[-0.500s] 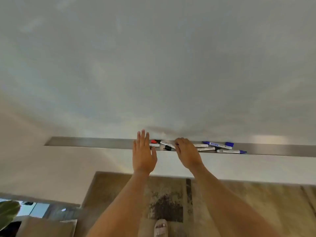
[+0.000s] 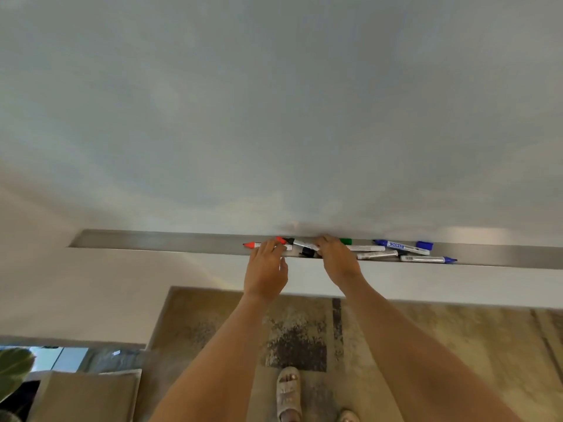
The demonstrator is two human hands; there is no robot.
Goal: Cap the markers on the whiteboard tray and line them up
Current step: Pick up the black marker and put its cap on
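A long steel whiteboard tray [image 2: 152,240] runs under the whiteboard. My left hand [image 2: 265,269] curls its fingers over a red marker [image 2: 250,245] whose red tip points left. A loose red cap [image 2: 280,240] lies just behind that hand. My right hand [image 2: 338,260] reaches into the tray, its fingertips at the end of a black marker [image 2: 301,244]; its grasp is hidden. A black cap [image 2: 307,253] lies between my hands. To the right are a green cap [image 2: 345,241], two white-barrelled markers [image 2: 370,251], a blue marker [image 2: 396,246], a loose blue cap [image 2: 424,245] and another blue marker [image 2: 426,259].
The whiteboard [image 2: 274,117] fills the upper view. The tray's left part holds nothing. Below lie a patterned rug [image 2: 426,330], my sandalled foot [image 2: 288,391], a cushion [image 2: 85,397] and a plant leaf [image 2: 12,370] at the lower left.
My left hand, flat with fingers stretched before, has curled down over the red marker. The right hand stays at the tray over the markers.
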